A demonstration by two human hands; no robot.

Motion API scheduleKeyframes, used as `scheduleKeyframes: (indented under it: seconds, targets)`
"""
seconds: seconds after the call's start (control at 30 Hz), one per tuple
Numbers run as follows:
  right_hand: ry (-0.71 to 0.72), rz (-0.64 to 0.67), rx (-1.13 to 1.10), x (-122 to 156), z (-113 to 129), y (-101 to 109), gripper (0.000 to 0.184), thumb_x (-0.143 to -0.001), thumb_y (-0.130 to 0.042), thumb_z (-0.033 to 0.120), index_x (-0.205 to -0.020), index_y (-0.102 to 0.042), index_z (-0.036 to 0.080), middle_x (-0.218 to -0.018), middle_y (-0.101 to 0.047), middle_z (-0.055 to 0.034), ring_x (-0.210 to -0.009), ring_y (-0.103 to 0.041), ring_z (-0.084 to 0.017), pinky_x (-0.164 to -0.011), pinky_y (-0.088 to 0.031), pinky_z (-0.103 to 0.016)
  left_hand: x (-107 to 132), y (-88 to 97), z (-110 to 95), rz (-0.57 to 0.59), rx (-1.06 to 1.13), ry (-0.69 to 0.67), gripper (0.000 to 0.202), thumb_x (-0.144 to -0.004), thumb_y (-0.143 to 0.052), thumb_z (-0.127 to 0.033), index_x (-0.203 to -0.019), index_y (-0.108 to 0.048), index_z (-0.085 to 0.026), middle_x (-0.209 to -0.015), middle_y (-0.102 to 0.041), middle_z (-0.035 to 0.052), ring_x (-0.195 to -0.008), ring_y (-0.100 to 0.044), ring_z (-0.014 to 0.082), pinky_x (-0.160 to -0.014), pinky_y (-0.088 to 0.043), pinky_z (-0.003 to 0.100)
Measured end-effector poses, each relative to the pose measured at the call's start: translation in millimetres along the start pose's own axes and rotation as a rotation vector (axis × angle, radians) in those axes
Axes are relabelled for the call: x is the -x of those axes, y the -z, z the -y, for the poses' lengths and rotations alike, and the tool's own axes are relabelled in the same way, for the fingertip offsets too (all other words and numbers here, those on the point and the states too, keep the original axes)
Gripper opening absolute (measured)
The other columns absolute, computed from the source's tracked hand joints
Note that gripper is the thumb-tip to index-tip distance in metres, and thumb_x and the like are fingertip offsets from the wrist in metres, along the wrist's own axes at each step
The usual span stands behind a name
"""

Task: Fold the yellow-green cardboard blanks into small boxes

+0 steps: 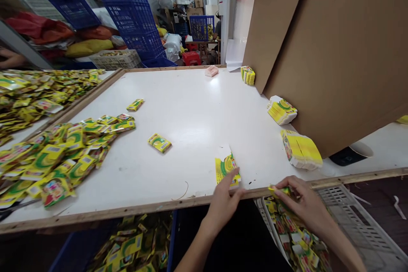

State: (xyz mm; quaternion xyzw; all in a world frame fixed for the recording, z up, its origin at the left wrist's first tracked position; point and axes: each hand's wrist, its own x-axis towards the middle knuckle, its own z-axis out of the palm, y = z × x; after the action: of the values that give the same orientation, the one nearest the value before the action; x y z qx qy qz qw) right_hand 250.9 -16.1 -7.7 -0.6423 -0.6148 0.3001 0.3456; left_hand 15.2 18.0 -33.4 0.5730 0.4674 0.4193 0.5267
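Packing workshop, by the look — white tabletop (pixel 188 93) w/ wood edges, heap of yellow-green pkts (pixel 76 148) at near-left corner, bins (pixel 72 248) of same under near edge; stacked blue crates (pixel 127 6) past far-left corner — bags (pixel 173 43) & ctns (pixel 198 1) beyond.

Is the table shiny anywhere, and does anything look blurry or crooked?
In the head view, pale glare sits on the white table, around its middle and just below the pink block; at the head view's far left, a person's arm looks smeary; also in the head view, the blue crates slant, perhaps from wide-lens stretching.
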Motion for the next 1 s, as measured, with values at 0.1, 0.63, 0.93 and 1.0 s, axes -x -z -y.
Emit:
scheduleKeyframes:
  seconds: [0.1,0.63,0.93,1.0]
  targets:
    - [0.018,-0.116,0.156,-6,-12,5,0.024,-0.075,-0.066,0.047,-0.089,-0.068,0.027,-0.095,-0.066,-0.0057,-0.094,-0.056,-0.027,-0.083,-0.041,-0.039,-9,12.9,14,-0.111,-0.225,-0.025,0.050,-0.076,-0.066,-0.024,-0.125,-0.059,-0.020,-0.138,-0.054,0.0116,-0.138,-0.034,0.0310,-0.118,-0.007,0.052]
    - [-0.125,-0.001,-0.663,-44,-1,-109,0.032,-0.074,-0.070,0.047,-0.086,-0.061,0.018,-0.074,-0.068,-0.0046,-0.069,-0.061,-0.020,-0.066,-0.048,-0.033,-6,16.2,19,-0.275,0.205,-0.004,0.048,-0.082,-0.065,-0.035,-0.127,-0.057,-0.020,-0.136,-0.055,0.0113,-0.132,-0.043,0.0283,-0.112,-0.032,0.045]
    - [-0.208,0.136,-0.943,-26,18,-107,0.027,-0.070,-0.079,0.041,-0.077,-0.065,0.018,-0.080,-0.071,-0.0030,-0.077,-0.062,-0.018,-0.073,-0.048,-0.029,-1,19.2,9,0.146,0.817,0.160,0.057,-0.070,-0.074,-0.051,-0.114,-0.067,-0.016,-0.118,-0.067,0.0156,-0.116,-0.057,0.0341,-0.100,-0.044,0.046]
    - [-0.205,0.179,-0.969,-24,22,-107,0.025,-0.071,-0.078,0.039,-0.076,-0.066,0.019,-0.081,-0.070,-0.0022,-0.079,-0.062,-0.017,-0.074,-0.047,-0.028,2,18.9,6,0.211,0.833,0.135,0.063,-0.067,-0.074,-0.055,-0.115,-0.067,-0.014,-0.122,-0.064,0.0173,-0.119,-0.055,0.0351,-0.100,-0.043,0.045]
